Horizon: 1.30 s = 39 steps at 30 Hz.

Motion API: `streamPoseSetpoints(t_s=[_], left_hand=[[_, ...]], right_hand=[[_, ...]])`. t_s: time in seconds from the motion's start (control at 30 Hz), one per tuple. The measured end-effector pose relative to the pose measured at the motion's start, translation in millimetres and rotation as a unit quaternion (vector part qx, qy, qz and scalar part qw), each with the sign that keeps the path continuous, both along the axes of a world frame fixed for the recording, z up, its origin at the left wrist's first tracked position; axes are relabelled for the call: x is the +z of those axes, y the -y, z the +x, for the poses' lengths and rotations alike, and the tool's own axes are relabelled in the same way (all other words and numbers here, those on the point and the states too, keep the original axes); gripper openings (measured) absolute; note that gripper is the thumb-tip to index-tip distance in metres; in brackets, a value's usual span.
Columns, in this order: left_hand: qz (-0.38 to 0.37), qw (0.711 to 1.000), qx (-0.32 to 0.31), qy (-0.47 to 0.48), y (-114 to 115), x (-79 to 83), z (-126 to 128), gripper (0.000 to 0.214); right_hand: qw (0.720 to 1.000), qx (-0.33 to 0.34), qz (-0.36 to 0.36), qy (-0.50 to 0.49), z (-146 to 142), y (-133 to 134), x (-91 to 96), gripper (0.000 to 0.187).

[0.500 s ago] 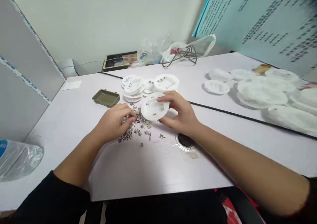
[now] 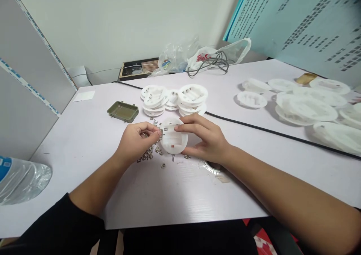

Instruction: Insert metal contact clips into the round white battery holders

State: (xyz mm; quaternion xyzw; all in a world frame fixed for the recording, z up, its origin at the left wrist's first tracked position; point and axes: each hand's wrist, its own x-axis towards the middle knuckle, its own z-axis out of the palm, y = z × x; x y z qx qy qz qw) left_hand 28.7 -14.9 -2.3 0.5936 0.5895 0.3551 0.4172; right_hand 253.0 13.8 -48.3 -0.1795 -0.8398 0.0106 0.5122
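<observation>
My right hand (image 2: 204, 136) grips the right side of a round white plastic housing (image 2: 172, 139), fingers on its face and thumb at the lower edge. Molded slots and a few small metal pieces show inside it. At the housing's left edge, my left hand (image 2: 138, 140) pinches a small metal contact clip (image 2: 160, 134) between thumb and fingertips. Below and beside that hand lies a loose pile of similar metal clips (image 2: 147, 154), partly hidden by the fingers. Behind stand stacked white housings (image 2: 154, 96), several with metal pieces in them.
An olive-green open case (image 2: 123, 111) lies left of the stacks. More white housings (image 2: 307, 106) spread over the right side, beyond a black cable (image 2: 254, 128). At far left lies a clear bottle (image 2: 25, 181). Plastic bags (image 2: 197, 59) and a black box (image 2: 134, 69) line the wall.
My left hand has lifted a metal clip from the pile to the housing's edge. My right hand has brought the housing slightly down, turning its face more toward me.
</observation>
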Motion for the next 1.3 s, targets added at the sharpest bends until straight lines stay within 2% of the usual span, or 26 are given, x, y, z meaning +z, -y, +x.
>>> streamPoseSetpoints(t_s=[0.17, 0.6, 1.0, 1.17, 1.3], left_hand=[[-0.027, 0.999, -0.001, 0.024, -1.4, 0.3, -1.4, 0.020], [-0.040, 0.998, -0.010, 0.040, 2.3, -0.7, 5.0, 0.020], [0.019, 0.999, -0.041, -0.029, 8.0, -2.5, 7.8, 0.017], [0.028, 0.996, -0.080, -0.002, 7.6, -2.3, 5.9, 0.025], [0.016, 0.993, -0.102, 0.063, 5.2, -1.4, 3.3, 0.031]], right_hand=[[1.000, -0.021, 0.021, 0.005, 0.3, 0.0, 1.1, 0.033], [1.000, -0.012, -0.004, -0.010, -3.1, 6.5, 4.8, 0.035], [0.999, -0.012, -0.008, -0.041, -5.1, 8.8, 4.1, 0.031], [0.999, -0.006, -0.008, -0.053, -5.8, 8.6, 5.2, 0.036], [0.998, -0.003, -0.010, -0.065, -6.1, 8.2, 6.2, 0.036]])
